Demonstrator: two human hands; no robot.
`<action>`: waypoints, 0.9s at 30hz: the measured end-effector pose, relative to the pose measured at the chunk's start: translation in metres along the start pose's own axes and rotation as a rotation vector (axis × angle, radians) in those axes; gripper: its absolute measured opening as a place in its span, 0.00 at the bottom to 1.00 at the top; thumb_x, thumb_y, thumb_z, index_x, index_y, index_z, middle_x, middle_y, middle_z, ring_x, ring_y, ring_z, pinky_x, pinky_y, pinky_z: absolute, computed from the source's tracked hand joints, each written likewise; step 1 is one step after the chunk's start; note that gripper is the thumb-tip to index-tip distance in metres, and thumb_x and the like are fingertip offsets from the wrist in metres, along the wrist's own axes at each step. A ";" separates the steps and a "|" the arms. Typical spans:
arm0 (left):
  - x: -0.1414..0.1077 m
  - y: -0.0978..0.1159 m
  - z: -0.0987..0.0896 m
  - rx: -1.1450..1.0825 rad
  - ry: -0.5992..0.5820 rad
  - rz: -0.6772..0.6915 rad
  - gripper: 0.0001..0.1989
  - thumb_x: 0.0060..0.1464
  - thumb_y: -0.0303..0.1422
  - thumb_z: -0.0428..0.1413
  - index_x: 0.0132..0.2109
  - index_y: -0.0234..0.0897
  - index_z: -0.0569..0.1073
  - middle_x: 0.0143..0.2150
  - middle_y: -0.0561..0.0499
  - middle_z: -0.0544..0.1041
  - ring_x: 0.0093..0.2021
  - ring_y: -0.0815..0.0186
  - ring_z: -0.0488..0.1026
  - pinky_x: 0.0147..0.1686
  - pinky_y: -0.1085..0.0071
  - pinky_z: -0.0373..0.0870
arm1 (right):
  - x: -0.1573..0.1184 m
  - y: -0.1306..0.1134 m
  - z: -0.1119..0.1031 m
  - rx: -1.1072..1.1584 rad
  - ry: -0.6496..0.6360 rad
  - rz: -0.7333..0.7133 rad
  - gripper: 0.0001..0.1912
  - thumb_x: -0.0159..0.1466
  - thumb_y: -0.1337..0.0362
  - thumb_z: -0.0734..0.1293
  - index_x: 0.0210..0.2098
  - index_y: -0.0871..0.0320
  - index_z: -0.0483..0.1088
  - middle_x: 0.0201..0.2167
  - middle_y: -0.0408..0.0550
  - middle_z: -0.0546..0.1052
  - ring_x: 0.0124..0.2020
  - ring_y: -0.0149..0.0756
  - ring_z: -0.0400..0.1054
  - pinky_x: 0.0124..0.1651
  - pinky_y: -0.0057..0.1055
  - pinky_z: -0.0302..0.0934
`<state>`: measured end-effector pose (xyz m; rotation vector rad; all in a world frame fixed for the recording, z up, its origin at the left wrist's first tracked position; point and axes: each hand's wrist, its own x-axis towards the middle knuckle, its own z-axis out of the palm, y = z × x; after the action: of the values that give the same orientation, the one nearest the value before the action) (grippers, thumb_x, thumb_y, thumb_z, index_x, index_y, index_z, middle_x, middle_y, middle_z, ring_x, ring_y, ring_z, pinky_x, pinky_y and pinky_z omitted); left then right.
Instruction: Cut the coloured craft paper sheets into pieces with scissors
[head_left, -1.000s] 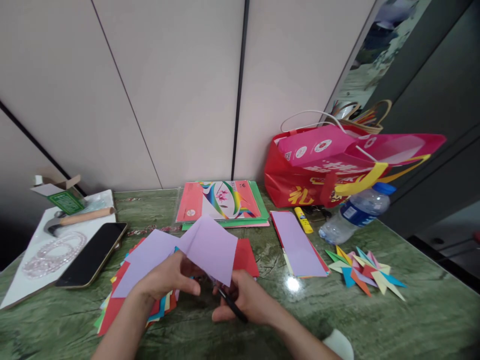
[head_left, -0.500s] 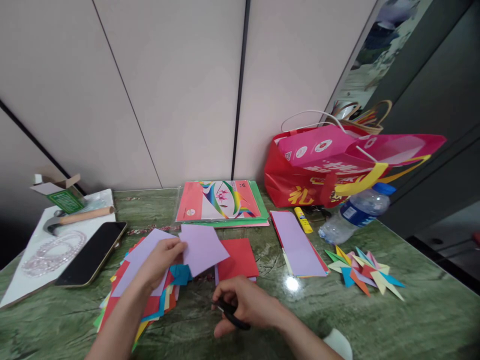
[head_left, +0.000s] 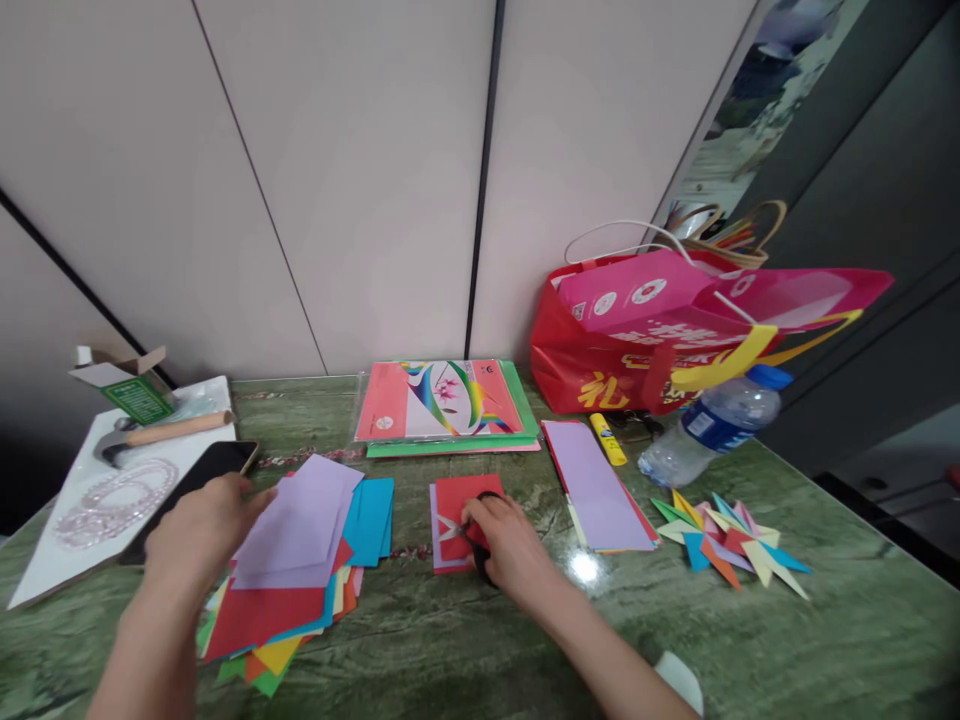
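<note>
My left hand (head_left: 199,525) holds nothing, its fingers apart at the left edge of a pile of lilac paper sheets (head_left: 296,525). Beneath the lilac sheets lie red, blue, yellow, orange and green papers, fanned out unevenly. My right hand (head_left: 510,540) grips a pair of black-handled scissors (head_left: 480,548) with the blades parted. The scissors are over a small stack of red paper (head_left: 461,490) with a lilac sheet showing at its left edge. Between the two stacks lie blue paper squares (head_left: 373,520), partly under the lilac pile.
Behind is a packet of coloured paper (head_left: 442,400). To the right are lilac strips (head_left: 596,490), a yellow glue stick (head_left: 608,440), a water bottle (head_left: 709,425), a red bag (head_left: 585,350) and folded paper pieces (head_left: 727,540). A phone (head_left: 214,465) and hammer (head_left: 180,428) lie left.
My left hand has let go of the lilac sheet, which now lies on the pile, and moved left. My right hand has carried the scissors up and right onto the red stack.
</note>
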<state>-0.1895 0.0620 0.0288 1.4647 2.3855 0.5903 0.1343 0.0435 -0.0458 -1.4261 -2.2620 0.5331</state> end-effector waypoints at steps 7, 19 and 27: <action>-0.037 0.071 0.049 -0.293 -0.253 0.296 0.06 0.37 0.36 0.57 0.21 0.39 0.72 0.21 0.51 0.73 0.25 0.63 0.67 0.26 0.73 0.56 | 0.001 0.004 -0.003 0.083 -0.014 0.037 0.17 0.47 0.74 0.68 0.36 0.54 0.66 0.34 0.43 0.75 0.36 0.37 0.69 0.36 0.26 0.56; -0.075 0.095 0.085 -0.781 -0.948 0.077 0.20 0.42 0.46 0.56 0.30 0.30 0.70 0.31 0.41 0.76 0.29 0.61 0.75 0.34 0.63 0.70 | 0.005 0.000 -0.004 0.346 0.316 0.155 0.05 0.56 0.69 0.61 0.33 0.56 0.63 0.27 0.45 0.75 0.30 0.34 0.69 0.34 0.27 0.60; -0.071 0.093 0.075 -1.198 -1.212 -0.110 0.34 0.46 0.56 0.43 0.43 0.27 0.71 0.42 0.33 0.74 0.44 0.51 0.71 0.44 0.54 0.65 | -0.003 -0.018 -0.013 0.785 0.569 -0.081 0.08 0.54 0.72 0.62 0.31 0.55 0.60 0.28 0.46 0.72 0.32 0.35 0.68 0.37 0.33 0.62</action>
<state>-0.0521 0.0510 0.0095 0.7009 0.8206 0.6259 0.1291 0.0354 -0.0258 -0.9148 -1.4097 0.7574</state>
